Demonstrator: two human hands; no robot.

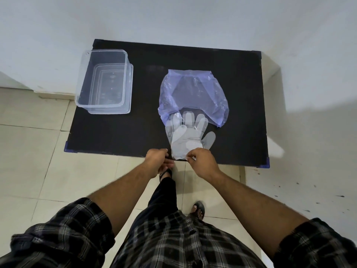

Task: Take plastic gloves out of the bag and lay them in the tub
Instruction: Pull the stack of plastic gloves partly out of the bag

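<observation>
A pale violet plastic bag lies flat in the middle of the black table, its mouth toward me. Clear plastic gloves lie spread on the table, fingertips at the bag's mouth, cuffs at the near edge. My left hand pinches the cuff's left corner. My right hand pinches the cuff's right corner. The clear tub stands at the table's far left with nothing in it, well apart from both hands.
The table stands against a white wall, with a wall corner jutting out at the right. Pale tiled floor lies around it. My feet in sandals stand just under the near table edge.
</observation>
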